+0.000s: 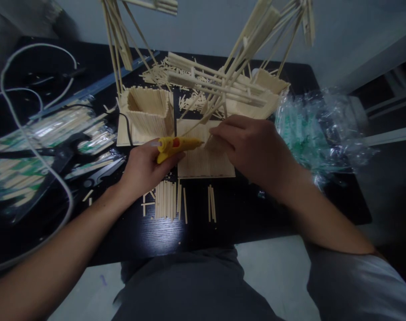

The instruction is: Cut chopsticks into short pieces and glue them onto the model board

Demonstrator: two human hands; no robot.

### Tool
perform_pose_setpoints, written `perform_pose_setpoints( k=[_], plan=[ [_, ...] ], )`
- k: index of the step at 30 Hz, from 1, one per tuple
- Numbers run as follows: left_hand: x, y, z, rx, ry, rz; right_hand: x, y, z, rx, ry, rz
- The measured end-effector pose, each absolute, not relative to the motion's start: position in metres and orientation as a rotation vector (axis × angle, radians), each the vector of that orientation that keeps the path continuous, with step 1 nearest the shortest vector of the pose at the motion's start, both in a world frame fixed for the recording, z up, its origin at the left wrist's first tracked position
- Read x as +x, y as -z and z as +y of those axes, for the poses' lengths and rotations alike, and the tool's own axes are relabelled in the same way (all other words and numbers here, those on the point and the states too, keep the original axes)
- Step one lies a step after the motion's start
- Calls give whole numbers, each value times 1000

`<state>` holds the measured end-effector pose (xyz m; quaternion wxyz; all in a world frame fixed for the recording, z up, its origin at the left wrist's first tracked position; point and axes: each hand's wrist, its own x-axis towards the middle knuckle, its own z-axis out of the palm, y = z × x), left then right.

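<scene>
My left hand [144, 165] is wrapped around a yellow glue gun [178, 145], its nozzle pointing right above a flat panel of wooden sticks [203, 162]. Close to the nozzle, my right hand [252, 142] is closed, its fingertips pinched on a thin wooden stick [207, 142] low over the panel; the grip is partly hidden and blurred. Behind the hands rises a lattice of crossed sticks [219, 84]. To the left stands an open box built of sticks [149, 109]. Loose cut sticks [166, 200] lie in front of the panel.
Packets of sticks [49, 151], scissors [99, 176] and a looping white cable [52, 167] cover the left side of the black table [162, 240]. Clear plastic wrapping [319, 129] lies at right. Short stick pieces [159, 73] are piled at the back, near the wall.
</scene>
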<state>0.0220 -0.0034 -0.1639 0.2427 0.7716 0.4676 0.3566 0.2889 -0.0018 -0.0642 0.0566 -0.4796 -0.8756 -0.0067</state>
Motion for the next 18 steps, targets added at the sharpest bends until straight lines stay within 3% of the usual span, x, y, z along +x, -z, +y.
perform_pose_setpoints(
  k=[13, 18],
  plan=[
    [18, 160, -5, 2274, -865, 1294, 289, 60, -3, -1428, -1, -2692],
    [19, 154, -11, 2315, -1072, 1241, 291, 60, -1, -1438, -55, -2653]
  ],
)
